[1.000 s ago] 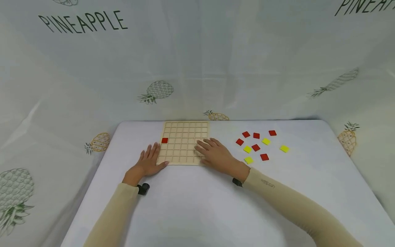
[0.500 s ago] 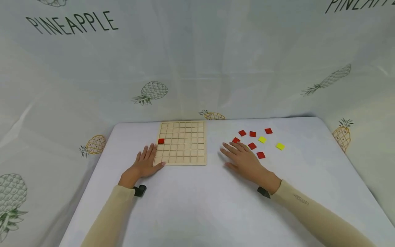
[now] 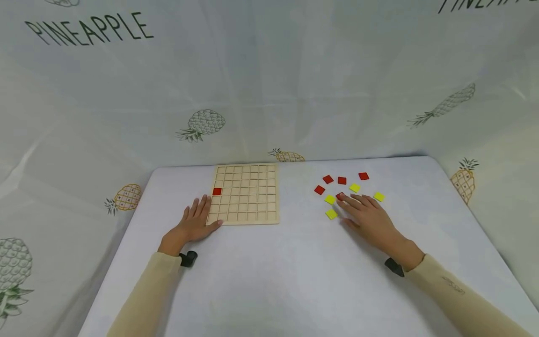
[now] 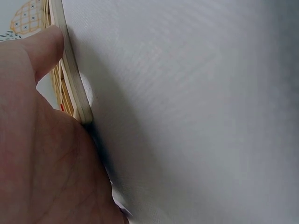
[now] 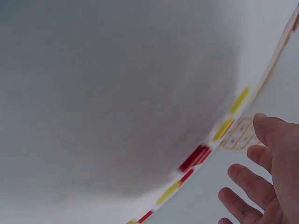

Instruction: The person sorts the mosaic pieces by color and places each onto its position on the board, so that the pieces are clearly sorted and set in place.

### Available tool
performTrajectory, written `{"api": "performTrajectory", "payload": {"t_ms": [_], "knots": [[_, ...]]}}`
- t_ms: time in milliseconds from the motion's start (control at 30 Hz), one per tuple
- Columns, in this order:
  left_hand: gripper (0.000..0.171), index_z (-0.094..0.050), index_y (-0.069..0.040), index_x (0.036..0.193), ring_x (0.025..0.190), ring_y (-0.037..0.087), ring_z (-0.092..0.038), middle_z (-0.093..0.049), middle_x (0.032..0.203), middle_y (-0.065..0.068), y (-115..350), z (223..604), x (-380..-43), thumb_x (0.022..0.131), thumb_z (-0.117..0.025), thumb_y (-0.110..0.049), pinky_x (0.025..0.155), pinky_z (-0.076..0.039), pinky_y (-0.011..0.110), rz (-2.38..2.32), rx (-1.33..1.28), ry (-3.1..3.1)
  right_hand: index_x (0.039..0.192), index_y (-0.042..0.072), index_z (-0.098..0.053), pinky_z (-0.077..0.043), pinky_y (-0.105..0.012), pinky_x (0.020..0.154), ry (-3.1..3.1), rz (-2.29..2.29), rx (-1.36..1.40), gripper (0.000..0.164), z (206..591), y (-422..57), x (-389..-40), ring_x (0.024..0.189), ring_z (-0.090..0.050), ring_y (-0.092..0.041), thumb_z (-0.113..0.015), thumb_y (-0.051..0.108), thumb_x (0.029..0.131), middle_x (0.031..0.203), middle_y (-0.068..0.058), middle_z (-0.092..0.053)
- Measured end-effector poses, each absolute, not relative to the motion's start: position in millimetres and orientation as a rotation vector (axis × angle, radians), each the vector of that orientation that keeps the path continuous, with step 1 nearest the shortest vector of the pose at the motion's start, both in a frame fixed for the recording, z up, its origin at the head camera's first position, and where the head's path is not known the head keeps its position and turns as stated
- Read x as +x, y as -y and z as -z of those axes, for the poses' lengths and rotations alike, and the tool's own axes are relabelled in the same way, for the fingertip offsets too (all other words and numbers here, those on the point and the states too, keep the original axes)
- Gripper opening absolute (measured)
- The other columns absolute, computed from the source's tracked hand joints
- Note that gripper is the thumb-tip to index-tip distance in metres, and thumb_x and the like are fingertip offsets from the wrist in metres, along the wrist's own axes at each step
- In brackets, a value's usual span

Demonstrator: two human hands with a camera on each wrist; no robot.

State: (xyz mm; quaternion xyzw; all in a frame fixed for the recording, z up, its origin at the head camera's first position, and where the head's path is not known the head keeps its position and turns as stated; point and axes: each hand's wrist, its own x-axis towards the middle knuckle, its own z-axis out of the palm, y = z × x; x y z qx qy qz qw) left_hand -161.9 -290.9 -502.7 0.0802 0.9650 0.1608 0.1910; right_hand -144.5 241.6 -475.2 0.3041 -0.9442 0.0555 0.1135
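A wooden grid board (image 3: 248, 202) lies flat near the table's back edge, with one red square tile (image 3: 216, 191) in a cell of its left column. My left hand (image 3: 190, 228) rests at the board's front-left corner, fingers along the left side and thumb over the front edge. The left wrist view shows the thumb (image 4: 49, 46) against the board's edge (image 4: 74, 79). Above the loose tiles, my right hand (image 3: 372, 223) reaches with fingers spread and nothing in them. Its fingertips overlap a red tile (image 3: 339, 196) in the head view; the right wrist view shows the fingers (image 5: 252, 182) apart from the tabletop.
Several more red tiles (image 3: 319, 190) and yellow tiles (image 3: 331, 214) lie scattered right of the board. White cloth (image 3: 269, 271) covers the table, and a pineapple-printed curtain (image 3: 328, 84) hangs behind it.
My right hand has moved from over the board's right side to the loose tiles. The left hand keeps its place at the board, while the head view has shifted slightly.
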Motion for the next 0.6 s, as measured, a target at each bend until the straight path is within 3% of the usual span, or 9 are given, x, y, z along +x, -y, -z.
{"api": "performTrajectory", "payload": {"t_ms": [600], "knots": [[0.108, 0.007, 0.002, 0.167, 0.161, 0.046, 0.015, 0.013, 0.176, 0.023, 290, 501, -162, 0.104, -0.041, -0.071, 0.126, 0.009, 0.065, -0.454, 0.222, -2.698, 0.137, 0.0, -0.069, -0.051, -0.061, 0.103, 2.806, -0.199, 0.939, 0.055, 478, -280, -147, 0.126, -0.063, -0.043, -0.086, 0.001, 0.085, 0.137, -0.02, -0.07]]}}
